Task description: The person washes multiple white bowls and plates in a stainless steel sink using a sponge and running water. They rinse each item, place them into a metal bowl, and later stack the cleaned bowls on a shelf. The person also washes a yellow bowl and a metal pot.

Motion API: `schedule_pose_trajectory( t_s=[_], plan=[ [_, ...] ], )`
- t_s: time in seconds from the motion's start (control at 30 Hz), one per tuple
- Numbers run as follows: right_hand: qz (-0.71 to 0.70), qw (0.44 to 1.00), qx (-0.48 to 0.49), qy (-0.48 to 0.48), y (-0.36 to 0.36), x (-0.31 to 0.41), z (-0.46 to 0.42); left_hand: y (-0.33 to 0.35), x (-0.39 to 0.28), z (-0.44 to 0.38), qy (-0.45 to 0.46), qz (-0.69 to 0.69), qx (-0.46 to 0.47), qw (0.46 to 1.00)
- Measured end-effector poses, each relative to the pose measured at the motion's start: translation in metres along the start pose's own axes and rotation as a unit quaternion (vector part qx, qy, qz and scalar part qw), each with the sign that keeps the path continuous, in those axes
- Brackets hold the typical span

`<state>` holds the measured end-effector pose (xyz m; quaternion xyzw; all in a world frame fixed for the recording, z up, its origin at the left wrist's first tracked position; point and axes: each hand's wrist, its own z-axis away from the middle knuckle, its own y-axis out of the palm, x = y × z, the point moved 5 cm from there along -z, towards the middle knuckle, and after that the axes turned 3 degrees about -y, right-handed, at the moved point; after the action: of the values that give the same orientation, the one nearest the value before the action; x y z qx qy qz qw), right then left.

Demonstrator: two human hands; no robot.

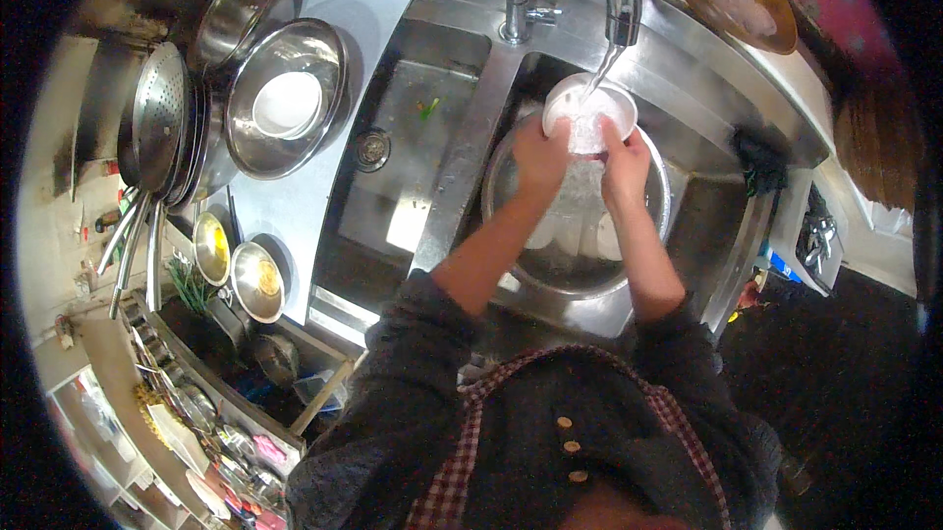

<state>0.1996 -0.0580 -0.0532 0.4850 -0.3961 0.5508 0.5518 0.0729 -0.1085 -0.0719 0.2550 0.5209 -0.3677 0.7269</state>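
Observation:
Both my hands hold a white bowl (589, 111) under the stream from a chrome faucet (622, 25). My left hand (543, 154) grips its near left rim, and my right hand (625, 161) grips the near right rim. Water runs into the bowl. Below my hands, a large round metal basin (490, 198) stands in the right sink compartment (685, 132), with several white dishes (575, 231) lying in its water. My forearms and hands hide part of the basin.
The left sink compartment (412, 132) holds green scraps (428, 108) beside a drain. On the counter at left, white bowls (287, 104) sit inside a metal bowl (239, 128); strainers with long handles (158, 117) hang or lean farther left. A brown tray (784, 33) stands at upper right.

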Motion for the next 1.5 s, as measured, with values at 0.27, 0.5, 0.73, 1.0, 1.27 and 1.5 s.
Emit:
schedule_pose_trajectory(
  t_s=[0.27,0.5,0.73,1.0,1.27,1.5],
  plan=[
    [0.196,0.903,0.376,0.061,-0.015,-0.077,-0.029,-0.050,-0.047,0.021,0.408,-0.458,0.138,0.777],
    [0.518,0.849,0.100,0.001,-0.071,-0.244,-0.081,-0.145,-0.123,0.030,0.396,-0.492,-0.010,0.775],
    [0.544,0.744,0.385,-0.045,-0.055,-0.314,-0.080,-0.177,-0.151,0.053,0.397,-0.491,0.035,0.775],
    [0.274,0.938,0.166,0.133,-0.035,-0.162,-0.044,-0.340,-0.165,-0.024,0.079,-0.202,-0.205,0.954],
    [0.399,0.869,0.100,-0.274,-0.002,-0.030,-0.028,-0.404,-0.098,-0.070,-0.094,-0.208,-0.234,0.945],
    [0.415,0.774,0.014,-0.479,0.003,0.033,0.005,-0.324,-0.156,-0.017,0.216,-0.625,-0.423,0.620]
  ],
)
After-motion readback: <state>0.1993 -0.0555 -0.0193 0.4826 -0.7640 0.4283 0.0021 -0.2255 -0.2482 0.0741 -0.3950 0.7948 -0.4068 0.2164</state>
